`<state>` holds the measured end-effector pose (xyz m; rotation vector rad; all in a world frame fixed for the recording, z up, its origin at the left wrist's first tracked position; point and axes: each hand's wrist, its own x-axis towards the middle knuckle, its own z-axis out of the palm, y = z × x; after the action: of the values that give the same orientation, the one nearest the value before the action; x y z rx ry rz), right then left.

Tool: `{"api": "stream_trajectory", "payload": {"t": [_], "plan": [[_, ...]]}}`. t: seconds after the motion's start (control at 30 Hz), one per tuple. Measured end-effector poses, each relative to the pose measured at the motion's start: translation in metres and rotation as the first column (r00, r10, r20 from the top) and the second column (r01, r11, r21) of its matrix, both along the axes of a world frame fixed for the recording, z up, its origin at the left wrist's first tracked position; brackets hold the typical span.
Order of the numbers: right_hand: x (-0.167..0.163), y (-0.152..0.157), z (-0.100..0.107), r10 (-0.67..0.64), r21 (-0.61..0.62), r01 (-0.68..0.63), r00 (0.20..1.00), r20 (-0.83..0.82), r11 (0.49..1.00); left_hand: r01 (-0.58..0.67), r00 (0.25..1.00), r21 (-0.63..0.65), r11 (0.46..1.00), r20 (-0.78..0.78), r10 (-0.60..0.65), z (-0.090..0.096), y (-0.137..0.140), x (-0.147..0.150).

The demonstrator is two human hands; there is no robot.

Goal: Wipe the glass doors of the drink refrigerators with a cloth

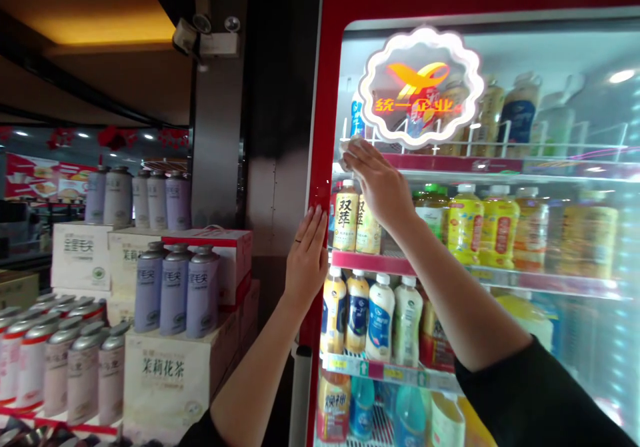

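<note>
My right hand [377, 183] presses a crumpled pale cloth [349, 150] against the glass door [540, 47] of a drinks fridge, just below the glowing scalloped sign [421, 87]. Its fingers are bent over the cloth, which shows only at the fingertips. Lower and to the left, my left hand [306, 260] lies flat on the fridge's red frame [323, 127], fingers stretched upward and holding nothing. A ring is on one finger. Behind the glass, bottles with white caps [345, 220] stand on the shelf near my right hand.
Left of the fridge, purple cans [175, 290] stand on a white carton [167, 380]. Pink and white cans [83, 373] line a display at the lower left. A grey door handle [300, 393] runs down below my left hand. An emergency lamp [219, 45] hangs on the pillar.
</note>
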<state>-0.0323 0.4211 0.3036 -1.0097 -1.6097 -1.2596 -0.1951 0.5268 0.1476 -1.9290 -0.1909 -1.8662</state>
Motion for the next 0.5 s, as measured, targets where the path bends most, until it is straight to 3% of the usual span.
{"api": "stream_trajectory", "payload": {"t": [0.1,0.23,0.37,0.5], "plan": [[-0.01,0.008,0.004,0.015,0.034,-0.015,1.0,-0.011,0.999,0.006,1.0,0.007,1.0,-0.003,-0.006,0.0,0.001,-0.001],[-0.025,0.008,-0.018,0.031,-0.098,-0.023,0.996,0.082,0.995,-0.001,1.0,0.033,0.999,0.017,0.001,0.001,0.003,0.001],[-0.018,-0.004,-0.04,0.057,-0.183,-0.045,0.996,0.062,0.982,-0.029,0.999,0.057,0.998,0.038,0.027,0.004,-0.001,-0.002],[-0.008,-0.008,-0.042,0.067,-0.184,-0.067,0.998,-0.005,0.981,-0.015,0.998,0.037,0.999,0.064,0.012,0.02,-0.015,-0.013]]}}
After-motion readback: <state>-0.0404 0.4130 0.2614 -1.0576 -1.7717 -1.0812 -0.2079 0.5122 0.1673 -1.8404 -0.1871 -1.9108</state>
